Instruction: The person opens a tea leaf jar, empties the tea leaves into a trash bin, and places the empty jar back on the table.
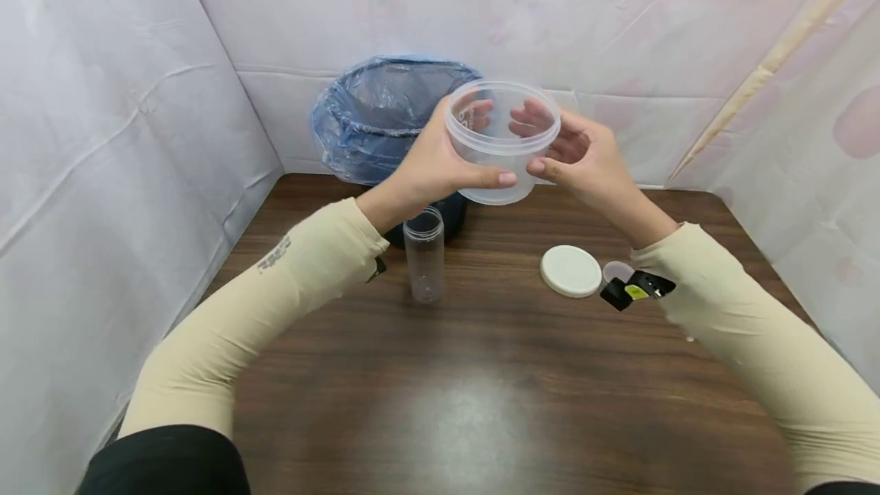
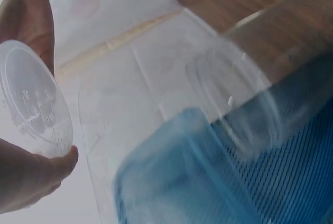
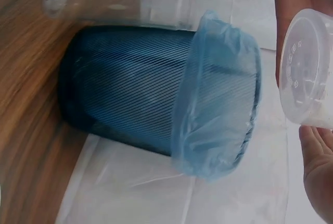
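Note:
Both hands hold a clear plastic tub [image 1: 507,145], uncovered, above the far part of the table. The left hand [image 1: 447,159] wraps its left side, thumb along the front, fingers showing through the wall. On the other side, the right hand [image 1: 584,155] has its thumb at the front and fingers curled behind. In the right wrist view, the tub's base [image 3: 299,70] bears small moulded marks. A clear bottle [image 1: 425,258] without a cap stands upright on the table, below the left wrist.
A dark mesh wastebasket [image 3: 125,83] with a blue bag [image 1: 357,136] over its rim stands at the back, behind the bottle. A white round lid [image 1: 571,271] and a small clear disc [image 1: 617,272] lie on the wooden table [image 1: 481,373], near the right wrist. White curtains hang around.

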Tool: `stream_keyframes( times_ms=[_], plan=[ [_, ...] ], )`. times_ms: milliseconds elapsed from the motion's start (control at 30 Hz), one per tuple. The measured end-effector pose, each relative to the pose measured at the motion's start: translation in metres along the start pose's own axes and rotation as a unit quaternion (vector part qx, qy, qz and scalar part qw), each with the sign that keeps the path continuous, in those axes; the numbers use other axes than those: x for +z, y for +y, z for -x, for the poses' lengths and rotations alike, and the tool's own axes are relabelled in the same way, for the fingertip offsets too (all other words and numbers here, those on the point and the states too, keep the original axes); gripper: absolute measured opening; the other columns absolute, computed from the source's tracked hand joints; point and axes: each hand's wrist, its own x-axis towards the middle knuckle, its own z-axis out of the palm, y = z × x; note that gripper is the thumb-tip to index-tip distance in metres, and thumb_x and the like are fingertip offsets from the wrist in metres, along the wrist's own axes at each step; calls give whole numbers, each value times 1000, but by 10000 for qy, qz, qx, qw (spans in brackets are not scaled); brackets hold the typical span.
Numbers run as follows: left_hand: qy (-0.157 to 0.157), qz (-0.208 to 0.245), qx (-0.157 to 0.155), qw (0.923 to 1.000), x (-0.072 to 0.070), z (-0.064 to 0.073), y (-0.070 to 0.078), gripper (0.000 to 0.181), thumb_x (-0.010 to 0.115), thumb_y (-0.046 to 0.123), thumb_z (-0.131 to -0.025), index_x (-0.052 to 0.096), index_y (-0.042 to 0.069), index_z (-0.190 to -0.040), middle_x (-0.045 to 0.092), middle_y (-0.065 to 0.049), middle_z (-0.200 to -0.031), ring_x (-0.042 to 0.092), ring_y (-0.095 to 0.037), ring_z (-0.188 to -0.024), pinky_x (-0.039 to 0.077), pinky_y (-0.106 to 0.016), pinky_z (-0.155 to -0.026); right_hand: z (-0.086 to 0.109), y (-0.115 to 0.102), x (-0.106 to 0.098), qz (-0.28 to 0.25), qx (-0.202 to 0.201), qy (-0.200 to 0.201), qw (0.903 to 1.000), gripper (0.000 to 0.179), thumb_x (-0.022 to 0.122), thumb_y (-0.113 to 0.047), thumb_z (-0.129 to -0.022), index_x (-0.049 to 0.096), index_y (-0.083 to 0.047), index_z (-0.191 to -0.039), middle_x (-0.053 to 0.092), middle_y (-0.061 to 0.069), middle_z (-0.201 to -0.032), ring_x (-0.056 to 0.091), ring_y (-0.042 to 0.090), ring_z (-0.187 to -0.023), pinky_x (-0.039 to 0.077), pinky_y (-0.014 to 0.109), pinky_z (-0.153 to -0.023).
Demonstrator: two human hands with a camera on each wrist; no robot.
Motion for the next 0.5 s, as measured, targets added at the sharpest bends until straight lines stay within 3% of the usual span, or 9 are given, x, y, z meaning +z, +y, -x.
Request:
stream_keyframes(
  times_ms=[200,500],
  plan=[
    [225,-555,21,9982,18,7,-14,98,88,7,-61,30,2,-139,44,-7,-133,44,-13,-121,37,-23,-98,18,12,-10,-198,-146,-127,9996,84,83,-23,-69,44,7,-137,52,26,-131,55,30,-117,47,29,-92],
    [303,-654,-52,9974,49,19,-49,102,91,7,-56,31,1,-138,42,-13,-135,44,-16,-122,35,-25,-100,48,39,-31,-263,241,-511,9981,78,82,-13,-73,43,9,-137,51,25,-132,54,29,-118,47,29,-91]
  ],
)
